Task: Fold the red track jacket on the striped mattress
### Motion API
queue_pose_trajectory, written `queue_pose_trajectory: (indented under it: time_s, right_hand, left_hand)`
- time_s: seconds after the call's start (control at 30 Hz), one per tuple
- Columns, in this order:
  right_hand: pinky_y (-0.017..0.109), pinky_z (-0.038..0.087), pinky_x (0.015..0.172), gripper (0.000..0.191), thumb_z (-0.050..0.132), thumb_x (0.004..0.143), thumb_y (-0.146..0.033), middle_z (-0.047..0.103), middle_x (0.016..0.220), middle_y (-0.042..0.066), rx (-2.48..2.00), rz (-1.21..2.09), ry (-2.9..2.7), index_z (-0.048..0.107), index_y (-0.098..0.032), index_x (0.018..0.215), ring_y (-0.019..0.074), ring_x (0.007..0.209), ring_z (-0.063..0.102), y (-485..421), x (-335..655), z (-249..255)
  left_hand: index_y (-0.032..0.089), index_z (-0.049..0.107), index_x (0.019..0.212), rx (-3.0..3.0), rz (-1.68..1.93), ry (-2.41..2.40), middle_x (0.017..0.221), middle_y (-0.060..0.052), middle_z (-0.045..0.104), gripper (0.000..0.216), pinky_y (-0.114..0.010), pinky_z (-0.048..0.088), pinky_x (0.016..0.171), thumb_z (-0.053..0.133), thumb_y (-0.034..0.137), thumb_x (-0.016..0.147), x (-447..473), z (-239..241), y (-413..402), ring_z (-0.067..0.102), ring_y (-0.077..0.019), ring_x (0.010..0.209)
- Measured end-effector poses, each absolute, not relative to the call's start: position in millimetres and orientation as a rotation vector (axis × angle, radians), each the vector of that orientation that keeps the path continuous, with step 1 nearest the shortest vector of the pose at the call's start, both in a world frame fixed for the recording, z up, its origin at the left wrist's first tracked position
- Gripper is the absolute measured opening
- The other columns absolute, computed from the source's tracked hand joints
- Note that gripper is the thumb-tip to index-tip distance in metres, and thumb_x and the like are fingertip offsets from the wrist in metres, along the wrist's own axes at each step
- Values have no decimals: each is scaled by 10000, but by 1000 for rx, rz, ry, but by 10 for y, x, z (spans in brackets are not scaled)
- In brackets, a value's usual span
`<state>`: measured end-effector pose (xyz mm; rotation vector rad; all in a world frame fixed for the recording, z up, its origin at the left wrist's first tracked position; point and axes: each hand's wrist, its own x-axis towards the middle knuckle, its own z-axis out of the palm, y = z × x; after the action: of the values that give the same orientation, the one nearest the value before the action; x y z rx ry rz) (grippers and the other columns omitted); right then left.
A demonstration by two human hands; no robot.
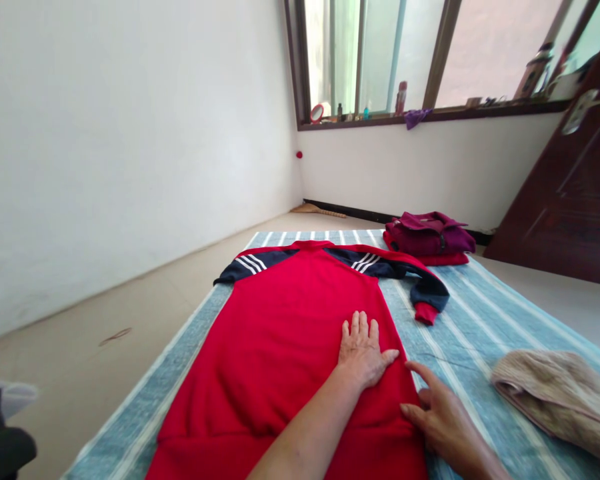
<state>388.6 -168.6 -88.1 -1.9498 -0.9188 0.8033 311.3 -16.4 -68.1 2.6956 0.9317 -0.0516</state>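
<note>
A red jacket with navy shoulder panels and white stripes lies spread over a blue-and-white striped sheet. Its right-hand sleeve bends back, with the red cuff on the sheet; only the upper part of the left-hand sleeve shows. My left hand lies flat on the jacket, fingers forward and thumb out towards its right edge. Beside it, my right hand touches that edge with index finger and thumb held apart; its other fingers are curled and partly hidden.
Folded maroon and red clothes are stacked at the far right of the sheet. A beige cloth lies at the near right. Beyond are a window sill with bottles, a dark red door and a broom on the floor.
</note>
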Motion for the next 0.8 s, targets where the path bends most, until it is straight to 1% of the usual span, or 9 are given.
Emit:
queue_pose_trajectory:
  time_s: [0.2,0.33,0.57,0.8]
  right_hand:
    - [221,315,424,650,536,699,-358,415,498,-104,-1957,794,-914,419,-191,1316,120,407,432,-1680,3871,-850]
    - [216,309,420,638,545,698,-380,415,494,-104,-1951,802,-912,440,-195,1299,118,407,431,-1679,3867,-834]
    - [215,297,409,636,525,727,-414,401,495,-105,-1950,792,-923,427,-182,1311,112,400,410,-1696,3872,-863]
    - [221,284,412,633,510,730,-433,414,497,-94,-1979,766,-953,434,-179,1305,124,419,426,-1704,3869,-854]
  left_hand:
    - [95,242,1437,2624,-106,937,1521,-182,99,831,-509,77,1115,277,671,838,3132,-546,-150,11,-293,1402]
    - [94,254,1433,2644,-75,884,1526,-174,63,811,-488,62,1121,300,652,846,3079,-507,-209,-24,-275,1402]
    - [107,209,1447,2644,-68,823,1526,-174,48,839,-512,46,1116,219,692,846,2962,-633,-295,-53,-268,1399]
    - [98,212,1446,2646,-47,832,1524,-180,47,866,-529,35,1113,189,713,835,2972,-610,-318,-58,-278,1397]
